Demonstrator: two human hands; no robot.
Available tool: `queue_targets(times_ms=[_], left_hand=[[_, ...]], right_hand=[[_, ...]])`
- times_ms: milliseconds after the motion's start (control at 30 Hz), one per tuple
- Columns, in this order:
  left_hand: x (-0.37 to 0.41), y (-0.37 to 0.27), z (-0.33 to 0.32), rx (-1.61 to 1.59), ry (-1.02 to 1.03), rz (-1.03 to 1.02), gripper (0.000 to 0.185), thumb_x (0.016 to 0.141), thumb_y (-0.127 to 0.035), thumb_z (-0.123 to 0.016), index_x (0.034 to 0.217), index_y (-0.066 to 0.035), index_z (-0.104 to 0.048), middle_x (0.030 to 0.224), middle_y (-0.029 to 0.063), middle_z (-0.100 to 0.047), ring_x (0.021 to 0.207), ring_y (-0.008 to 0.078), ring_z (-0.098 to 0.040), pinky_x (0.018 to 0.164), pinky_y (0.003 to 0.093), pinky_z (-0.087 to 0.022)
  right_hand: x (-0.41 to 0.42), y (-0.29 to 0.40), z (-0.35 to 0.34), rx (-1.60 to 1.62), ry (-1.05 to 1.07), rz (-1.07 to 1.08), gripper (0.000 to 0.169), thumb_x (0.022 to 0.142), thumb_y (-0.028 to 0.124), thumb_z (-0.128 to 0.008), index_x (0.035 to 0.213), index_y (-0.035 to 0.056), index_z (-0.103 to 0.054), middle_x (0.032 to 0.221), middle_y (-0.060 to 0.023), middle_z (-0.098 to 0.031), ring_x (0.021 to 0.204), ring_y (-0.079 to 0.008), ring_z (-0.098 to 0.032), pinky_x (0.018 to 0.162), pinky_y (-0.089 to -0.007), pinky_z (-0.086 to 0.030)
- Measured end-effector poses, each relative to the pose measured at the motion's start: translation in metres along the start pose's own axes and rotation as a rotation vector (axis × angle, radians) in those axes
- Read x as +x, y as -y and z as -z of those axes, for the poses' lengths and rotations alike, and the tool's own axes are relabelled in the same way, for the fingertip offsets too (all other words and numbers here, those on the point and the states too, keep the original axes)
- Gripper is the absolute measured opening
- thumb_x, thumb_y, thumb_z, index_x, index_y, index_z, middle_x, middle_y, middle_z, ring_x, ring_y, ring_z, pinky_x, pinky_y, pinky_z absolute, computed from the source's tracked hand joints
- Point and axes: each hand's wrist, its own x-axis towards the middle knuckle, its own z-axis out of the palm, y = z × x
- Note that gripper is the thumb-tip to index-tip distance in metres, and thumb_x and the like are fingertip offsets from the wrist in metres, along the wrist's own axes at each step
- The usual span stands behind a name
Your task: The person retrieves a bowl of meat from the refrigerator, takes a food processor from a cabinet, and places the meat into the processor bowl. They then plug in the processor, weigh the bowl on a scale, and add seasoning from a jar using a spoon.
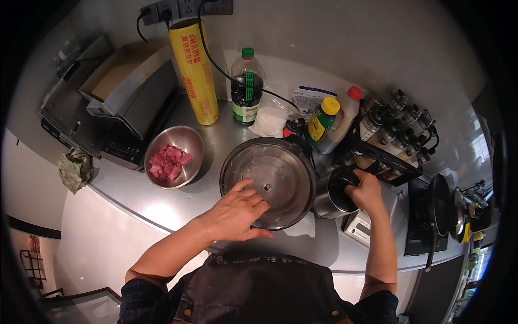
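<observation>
My left hand (243, 210) is over the near left part of a round pot with a see-through lid (279, 170), fingers spread and holding nothing; whether it touches the lid I cannot tell. At the right, my right hand (364, 190) grips the dark handle or lid part of a stainless steel kettle (323, 198), which stands close beside the pot. A kitchen scale (358, 229) lies partly behind the kettle and my right forearm. Left of the pot, a steel bowl (195, 156) holds chunks of raw meat (168, 162).
Behind the pot stand a yellow cling wrap roll (196, 77), a dark bottle with a green cap (245, 93), a bag of white powder (269, 119) and a yellow-capped bottle (321, 121). A spice rack (384, 154) and frying pan (439, 202) are at right. A crumpled cloth (75, 170) lies far left.
</observation>
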Motion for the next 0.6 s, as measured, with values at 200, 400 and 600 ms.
queue_targets(times_ms=[200, 400, 600], left_hand=[[0.016, -0.009, 0.048, -0.1, -0.166, -0.026, 0.063, 0.094, -0.056, -0.108, 0.128, -0.006, -0.09, 0.111, 0.0094, -0.086, 0.114, 0.033, -0.083, 0.137, 0.0559, -0.051], [0.011, 0.015, 0.079, -0.631, -0.312, 0.288, 0.045, 0.107, -0.04, -0.103, 0.131, -0.007, -0.085, 0.121, 0.006, -0.088, 0.114, 0.0244, -0.082, 0.115, 0.0438, -0.062], [-0.065, 0.024, 0.086, -1.132, -0.802, 0.268, 0.058, 0.125, -0.061, -0.077, 0.143, -0.006, -0.081, 0.131, 0.0068, -0.089, 0.129, 0.0206, -0.081, 0.112, 0.0388, -0.063]], right_hand=[[0.007, -0.014, -0.019, -0.04, -0.012, -0.001, 0.056, 0.093, 0.012, -0.088, 0.146, -0.0023, -0.082, 0.129, -0.0171, -0.084, 0.119, -0.0345, -0.08, 0.104, -0.0461, -0.065], [0.012, -0.014, -0.018, -0.078, -0.019, 0.025, 0.057, 0.096, 0.013, -0.09, 0.15, -0.0011, -0.08, 0.136, -0.0193, -0.082, 0.127, -0.0385, -0.078, 0.109, -0.0485, -0.064], [-0.008, -0.011, -0.025, -0.19, -0.103, 0.079, 0.059, 0.098, 0.014, -0.093, 0.154, 0.0, -0.078, 0.144, -0.0216, -0.08, 0.135, -0.0425, -0.076, 0.115, -0.0509, -0.063]])
